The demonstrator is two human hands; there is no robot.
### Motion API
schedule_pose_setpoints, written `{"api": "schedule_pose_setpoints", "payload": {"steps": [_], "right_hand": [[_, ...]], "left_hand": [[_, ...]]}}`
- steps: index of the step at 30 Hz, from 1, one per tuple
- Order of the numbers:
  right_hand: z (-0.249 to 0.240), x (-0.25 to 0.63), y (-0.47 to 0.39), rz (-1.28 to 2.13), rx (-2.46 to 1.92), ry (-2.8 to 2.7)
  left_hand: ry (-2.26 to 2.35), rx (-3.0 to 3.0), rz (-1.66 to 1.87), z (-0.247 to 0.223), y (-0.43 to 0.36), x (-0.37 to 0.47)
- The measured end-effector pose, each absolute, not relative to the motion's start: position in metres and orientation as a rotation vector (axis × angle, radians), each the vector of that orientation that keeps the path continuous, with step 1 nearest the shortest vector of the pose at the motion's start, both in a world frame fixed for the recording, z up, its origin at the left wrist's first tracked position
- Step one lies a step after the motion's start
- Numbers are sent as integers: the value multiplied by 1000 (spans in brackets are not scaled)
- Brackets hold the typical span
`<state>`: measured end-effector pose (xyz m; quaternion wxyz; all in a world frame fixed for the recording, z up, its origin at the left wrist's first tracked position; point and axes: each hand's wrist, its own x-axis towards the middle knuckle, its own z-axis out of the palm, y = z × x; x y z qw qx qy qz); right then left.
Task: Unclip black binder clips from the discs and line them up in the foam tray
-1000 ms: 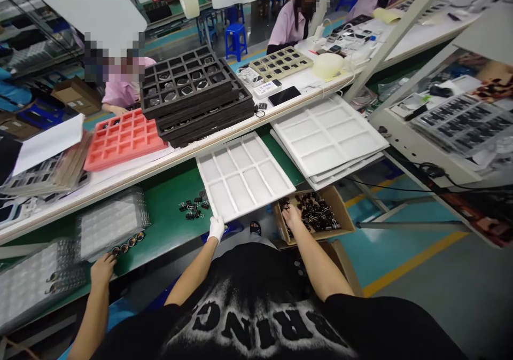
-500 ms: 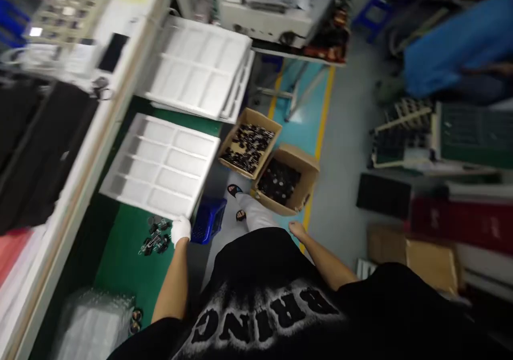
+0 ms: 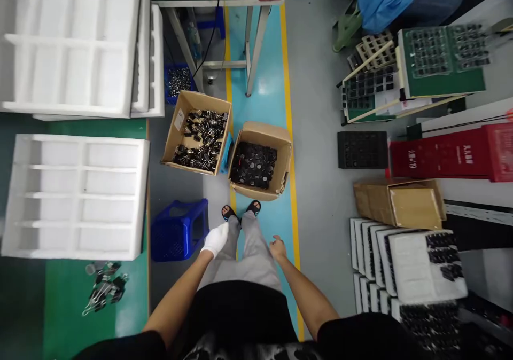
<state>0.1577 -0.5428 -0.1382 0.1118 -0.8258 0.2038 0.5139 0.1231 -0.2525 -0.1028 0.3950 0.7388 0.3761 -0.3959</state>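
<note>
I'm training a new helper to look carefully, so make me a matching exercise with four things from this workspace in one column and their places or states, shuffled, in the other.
Column one
1. Left hand
2. Right hand
3. Eight-compartment white foam tray
4. Small dark discs

Column two
A. On the green tabletop
B. Bare, with no glove
C. Inside a cardboard box beside a yellow floor line
D. Covered by a white glove

Right pairs: 1-D, 2-B, 3-A, 4-C.
</note>
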Motion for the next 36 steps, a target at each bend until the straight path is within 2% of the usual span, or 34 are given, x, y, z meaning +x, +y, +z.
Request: {"api": "schedule_pose_setpoints", "payload": {"steps": [5,9,12,16,19,21,24,28,32,34,36], "right_hand": [[-255,230,-512,1315,-2492,196],[-382,317,-491,1159,-2547,-5],[-489,387,-487,1218,-2549,-102],[-616,445,-492,1303,-2590,-183],[-679,445,-496,1297,-2635,-144],[-701,432,-497,1357,-2619,-125],[-702,410,-495,1505,-2592,-164],[-677,371,-492,1613,-2553,-109],[-658,319,-487,1584,-2514,-72],[-647,304,-482,1554,-2484,-61],[-630,301,-480,1528,-2433,-22]], "left_hand": [[365,2034,-980,-226,-309,206],[198,2203,-844,-343,-331,251],[183,2303,-775,-414,-337,256],[26,2445,-685,-464,-337,239],[-101,2522,-615,-475,-337,230],[-124,2549,-629,-474,-338,229],[-144,2572,-738,-463,-337,227],[-242,2609,-972,-438,-326,219],[-454,2584,-1146,-415,-302,216],[-567,2483,-1230,-415,-292,231],[-492,2376,-1321,-426,-287,260]]}}
